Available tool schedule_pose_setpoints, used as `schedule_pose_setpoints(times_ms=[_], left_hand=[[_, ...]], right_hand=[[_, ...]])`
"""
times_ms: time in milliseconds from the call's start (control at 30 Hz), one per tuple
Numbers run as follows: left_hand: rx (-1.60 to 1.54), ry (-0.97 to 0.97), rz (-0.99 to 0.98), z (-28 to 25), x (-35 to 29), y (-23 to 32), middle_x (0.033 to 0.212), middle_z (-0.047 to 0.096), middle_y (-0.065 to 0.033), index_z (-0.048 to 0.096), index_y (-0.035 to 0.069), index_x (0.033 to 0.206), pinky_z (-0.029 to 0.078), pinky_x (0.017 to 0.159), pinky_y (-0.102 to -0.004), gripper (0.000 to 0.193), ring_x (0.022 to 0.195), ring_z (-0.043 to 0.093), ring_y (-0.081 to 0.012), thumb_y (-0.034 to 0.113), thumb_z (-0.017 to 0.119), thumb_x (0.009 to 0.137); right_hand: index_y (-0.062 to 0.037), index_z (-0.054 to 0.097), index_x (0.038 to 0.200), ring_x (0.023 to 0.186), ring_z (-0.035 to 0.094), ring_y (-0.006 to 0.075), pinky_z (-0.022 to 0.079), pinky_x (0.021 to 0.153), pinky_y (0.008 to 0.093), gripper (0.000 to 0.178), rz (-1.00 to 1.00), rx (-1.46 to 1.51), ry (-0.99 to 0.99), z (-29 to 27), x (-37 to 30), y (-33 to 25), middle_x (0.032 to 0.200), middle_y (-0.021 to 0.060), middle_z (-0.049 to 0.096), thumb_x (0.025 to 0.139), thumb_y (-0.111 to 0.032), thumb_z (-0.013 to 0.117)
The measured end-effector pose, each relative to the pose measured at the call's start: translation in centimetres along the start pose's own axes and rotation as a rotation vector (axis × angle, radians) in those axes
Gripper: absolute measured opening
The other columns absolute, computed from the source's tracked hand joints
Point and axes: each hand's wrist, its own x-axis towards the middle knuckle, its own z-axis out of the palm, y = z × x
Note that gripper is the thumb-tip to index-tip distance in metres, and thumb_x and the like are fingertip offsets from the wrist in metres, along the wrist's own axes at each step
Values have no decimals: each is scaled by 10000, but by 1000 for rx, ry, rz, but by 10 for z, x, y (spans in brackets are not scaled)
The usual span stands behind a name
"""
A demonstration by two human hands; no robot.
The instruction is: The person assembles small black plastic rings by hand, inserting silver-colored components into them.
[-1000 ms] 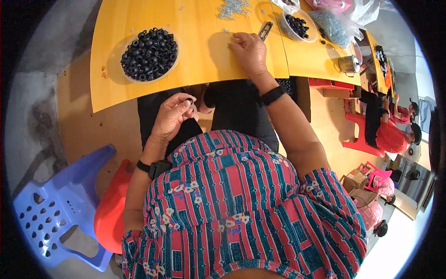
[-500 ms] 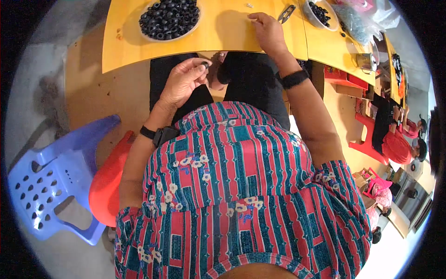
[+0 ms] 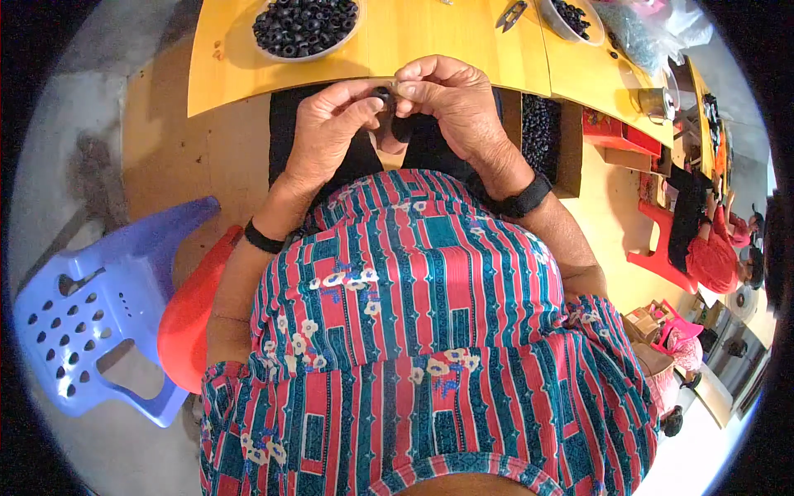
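Note:
My left hand (image 3: 324, 132) is raised just off the table's near edge, pinching a small black ring-shaped part (image 3: 382, 94) between thumb and fingertips. Close against it, my right hand (image 3: 459, 107) has its thumb and forefinger pressed together at the part's side. Whatever is in the right fingertips is too small to name. On the yellow table (image 3: 438, 37) a white bowl (image 3: 299, 59) holds a heap of black ring-shaped parts. Dark-handled thread snips (image 3: 512, 16) lie farther right.
A second bowl (image 3: 552, 25) of smaller black parts stands at the right, near plastic bags (image 3: 657, 37) and a metal mug (image 3: 655, 104). Beneath the table is a box of black pieces (image 3: 539, 132). A blue plastic chair (image 3: 116, 306) is at my left; people in red sit far right.
My right hand has come off the tabletop, toward me and leftward, to meet the left hand. The left hand has risen slightly, still holding the black part.

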Motion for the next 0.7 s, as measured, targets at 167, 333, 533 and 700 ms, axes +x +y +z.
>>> schedule_pose_setpoints(times_ms=[167, 333, 533, 700], left_hand=[[168, 2, 102, -5, 9, 5, 895, 626, -25, 616, -15, 1053, 467, 666, -209, 228, 721, 544, -72, 72, 624, 842], [270, 24, 198, -5, 6, 4, 798, 629, -14, 629, -11, 951, 489, 660, -215, 141, 730, 579, -62, 38, 635, 818], [406, 10, 231, -4, 5, 7, 854, 604, 1, 628, 6, 966, 454, 687, -192, 169, 749, 531, -49, 45, 662, 805], [250, 18, 219, 1, 7, 2, 885, 649, -34, 639, 8, 979, 479, 711, -217, 165, 792, 586, -77, 59, 640, 822]], right_hand=[[12, 629, 908, 593, 603, 106, 513, 554, 215, 97, -3, -43, -12, 1, 9, 5, 707, 55, 626, 821, -31, 622], [6, 652, 889, 605, 602, 88, 513, 567, 209, 88, -5, -162, -11, 3, 6, 1, 726, 43, 643, 810, -30, 639], [0, 643, 902, 611, 599, 83, 508, 572, 204, 110, -73, -371, -65, 1, 5, -1, 755, 39, 648, 794, -17, 655], [-12, 555, 1036, 640, 581, 114, 518, 629, 249, 239, 66, 83, -252, -9, 5, 6, 786, 23, 589, 808, -5, 626]])
